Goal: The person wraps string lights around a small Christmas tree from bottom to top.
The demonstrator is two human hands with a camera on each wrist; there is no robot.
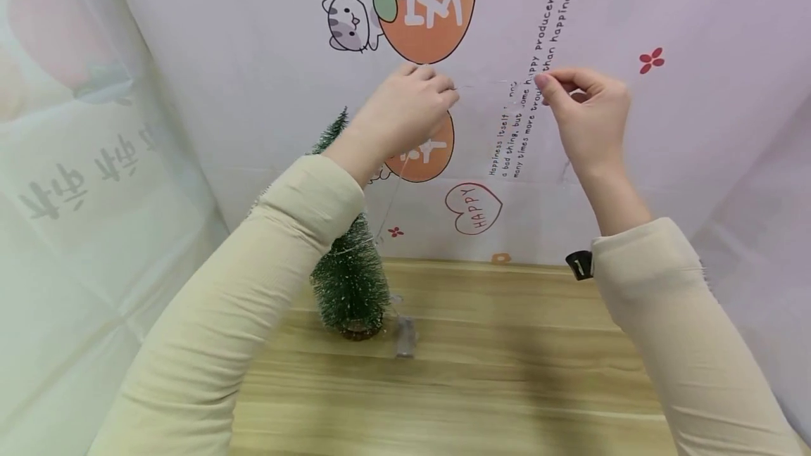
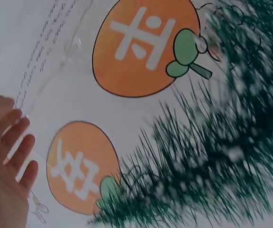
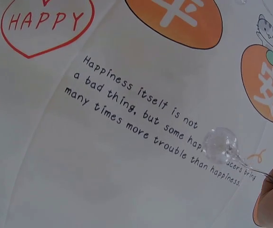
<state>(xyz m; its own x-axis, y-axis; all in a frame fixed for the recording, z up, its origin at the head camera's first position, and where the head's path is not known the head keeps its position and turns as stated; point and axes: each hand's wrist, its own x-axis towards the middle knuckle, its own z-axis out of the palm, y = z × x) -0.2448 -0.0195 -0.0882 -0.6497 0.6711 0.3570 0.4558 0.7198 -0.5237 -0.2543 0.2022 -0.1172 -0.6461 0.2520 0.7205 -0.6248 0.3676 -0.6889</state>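
A string of fairy lights on thin, clear wire stretches between my raised hands in the head view. My right hand (image 1: 592,115) pinches the wire between thumb and forefinger, and a clear round bulb (image 3: 220,145) dangles beside its fingertips in the right wrist view. To the left, my left hand (image 1: 408,104) holds the wire at its fingertips, its other fingers loosely bent. From there the wire drops toward a small green Christmas tree (image 1: 351,283) with white-flecked needles, standing upright below. My left forearm hides part of the tree. Some wire crosses its branches.
At the tree's foot, a small translucent box (image 1: 405,336) lies on the wood-grain tabletop (image 1: 481,378). Behind stands a white printed backdrop (image 1: 266,41) with orange shapes and lettering; similar sheets hang at both sides. A black band (image 1: 579,265) shows at my right cuff.
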